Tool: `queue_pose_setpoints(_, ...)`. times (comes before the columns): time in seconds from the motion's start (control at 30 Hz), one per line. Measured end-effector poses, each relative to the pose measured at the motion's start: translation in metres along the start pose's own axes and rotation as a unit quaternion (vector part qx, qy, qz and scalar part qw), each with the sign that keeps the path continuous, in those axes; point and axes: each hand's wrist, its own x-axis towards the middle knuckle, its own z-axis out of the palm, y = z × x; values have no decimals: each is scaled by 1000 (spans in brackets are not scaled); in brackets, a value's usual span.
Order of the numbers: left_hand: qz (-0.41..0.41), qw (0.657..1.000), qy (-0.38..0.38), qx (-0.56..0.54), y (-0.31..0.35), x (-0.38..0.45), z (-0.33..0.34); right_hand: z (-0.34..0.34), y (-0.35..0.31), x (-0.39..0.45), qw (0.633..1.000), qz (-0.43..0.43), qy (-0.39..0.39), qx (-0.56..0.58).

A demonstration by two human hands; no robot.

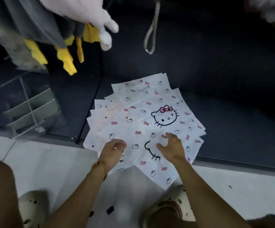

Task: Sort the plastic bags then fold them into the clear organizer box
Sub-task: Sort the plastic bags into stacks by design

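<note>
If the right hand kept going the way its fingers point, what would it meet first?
Probably the top plastic bag of the fanned pile: the right hand points forward over it, toward the large cat face print. Its height above the bag is unclear.

Single head-worn view, wide-angle, looking steeply down and forward from above the person. Near range: forearms enter from 6 o'clock, hands (143, 148) just below centre. Dark mat (215, 79) fills 12 o'clock; pale floor (51, 162) along the bottom. Edges bowed and blurred.
</note>
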Motion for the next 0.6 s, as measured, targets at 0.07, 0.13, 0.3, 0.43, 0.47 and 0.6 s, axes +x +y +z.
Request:
queue_pose_setpoints(0.07,-10,1000,0,23,-5,12,9,6,9,14,997,-29,-38,-65)
queue_pose_setpoints(0.13,-23,999,2,42,-9,23,16,17,16,28,987,-64,-66,-130)
queue_pose_setpoints(0.3,-52,997,-16,63,-10,39,27,24,19,46,967,-129,13,-221)
queue_pose_setpoints(0.43,-63,998,7,20,-1,38,37,1,-1,47,976,-190,12,-109)
queue_pose_setpoints(0.47,-82,996,6,-47,5,39,39,-3,-13,39,967,-238,5,-89)
queue_pose_setpoints(0.6,-146,947,-37,-282,25,42,37,10,-57,-13,877,-445,-119,-136)
